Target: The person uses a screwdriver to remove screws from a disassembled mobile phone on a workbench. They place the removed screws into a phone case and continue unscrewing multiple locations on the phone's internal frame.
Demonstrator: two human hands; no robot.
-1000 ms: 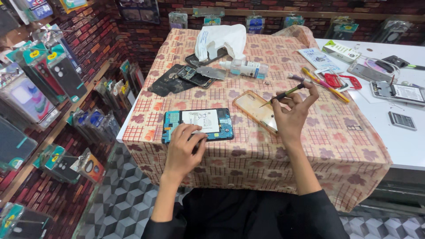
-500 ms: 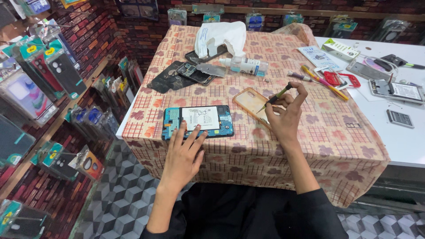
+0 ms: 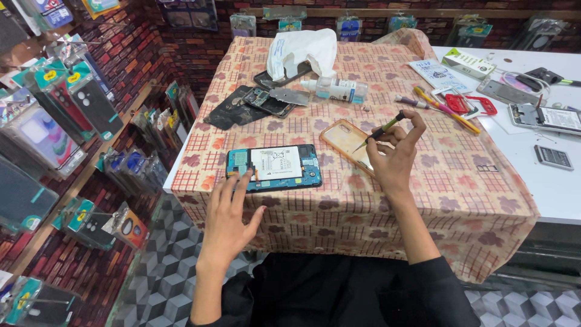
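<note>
Head view: opened tablet under the left hand, screwdriver in the right

Head view shows the left hand with fingers spread open, fingertips touching the near edge of the opened tablet, which lies flat on the patterned cloth-covered surface. The right hand has its fingers closed around a slim screwdriver, held tilted above an orange phone case just right of the tablet.

Two hands, left and right, one opened tablet, one screwdriver, one orange case, one white bottle, one white bag, one red tool, one checked cloth
</note>
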